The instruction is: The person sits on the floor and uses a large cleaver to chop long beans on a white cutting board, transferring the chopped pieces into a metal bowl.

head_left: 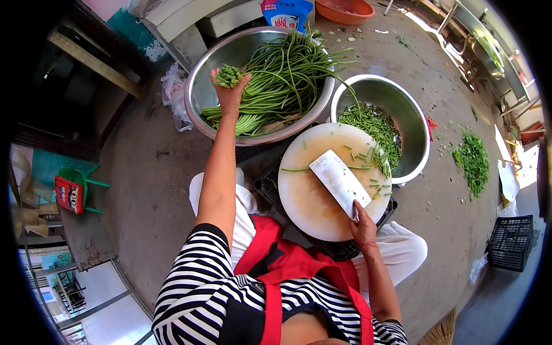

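My left hand (231, 95) is closed around one end of a bunch of long beans (230, 75), over the left side of a large metal basin (201, 103). A tangled heap of more long beans (287, 75) lies in that basin. My right hand (363, 225) grips the handle of a cleaver (340, 183), its broad blade flat over the round cutting board (305, 215). Part of a bean and several short cut pieces (359, 156) lie on the board. A second metal basin (414, 155), right of the board, holds many cut bean pieces (374, 129).
The board rests on a dark crate (339, 250) between my knees. A green heap of leaves (472, 163) lies on the floor at right, with a black plastic basket (510, 242) nearer. A green stool (83, 187) stands at left. An orange basin (345, 10) and a blue bag (286, 14) are at the back.
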`<state>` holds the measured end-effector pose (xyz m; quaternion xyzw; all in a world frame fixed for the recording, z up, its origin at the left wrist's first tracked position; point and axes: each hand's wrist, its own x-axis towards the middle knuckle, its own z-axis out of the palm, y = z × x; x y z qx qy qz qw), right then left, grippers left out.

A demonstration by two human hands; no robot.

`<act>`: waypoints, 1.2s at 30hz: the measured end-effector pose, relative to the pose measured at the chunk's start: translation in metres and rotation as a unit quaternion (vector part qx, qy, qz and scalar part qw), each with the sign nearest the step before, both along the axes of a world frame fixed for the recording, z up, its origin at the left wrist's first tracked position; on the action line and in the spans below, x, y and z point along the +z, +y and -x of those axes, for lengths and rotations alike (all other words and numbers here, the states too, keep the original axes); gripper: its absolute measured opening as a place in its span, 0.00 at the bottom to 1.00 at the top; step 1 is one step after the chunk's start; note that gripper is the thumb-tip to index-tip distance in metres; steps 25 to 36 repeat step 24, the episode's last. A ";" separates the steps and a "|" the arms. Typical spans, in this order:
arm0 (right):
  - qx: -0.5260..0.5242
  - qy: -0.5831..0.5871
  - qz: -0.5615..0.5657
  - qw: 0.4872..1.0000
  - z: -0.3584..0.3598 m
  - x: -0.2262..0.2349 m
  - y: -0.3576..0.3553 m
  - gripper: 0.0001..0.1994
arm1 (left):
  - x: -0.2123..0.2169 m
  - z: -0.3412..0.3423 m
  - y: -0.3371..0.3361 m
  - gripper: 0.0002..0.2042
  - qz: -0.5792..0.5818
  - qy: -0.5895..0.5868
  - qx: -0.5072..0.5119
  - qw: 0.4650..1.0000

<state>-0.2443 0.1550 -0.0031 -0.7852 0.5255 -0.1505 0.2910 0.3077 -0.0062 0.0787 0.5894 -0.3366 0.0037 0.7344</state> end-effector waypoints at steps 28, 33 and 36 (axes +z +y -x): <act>-0.155 -0.215 -0.098 0.959 0.016 0.015 0.000 0.19 | 0.342 0.024 -0.032 0.24 0.032 -0.427 -0.120 0.896; -0.155 -0.215 -0.098 0.959 0.016 0.015 0.000 0.19 | 0.342 0.024 -0.032 0.24 0.032 -0.427 -0.120 0.896; -0.155 -0.215 -0.098 0.959 0.016 0.015 0.000 0.19 | 0.342 0.024 -0.032 0.24 0.032 -0.427 -0.120 0.896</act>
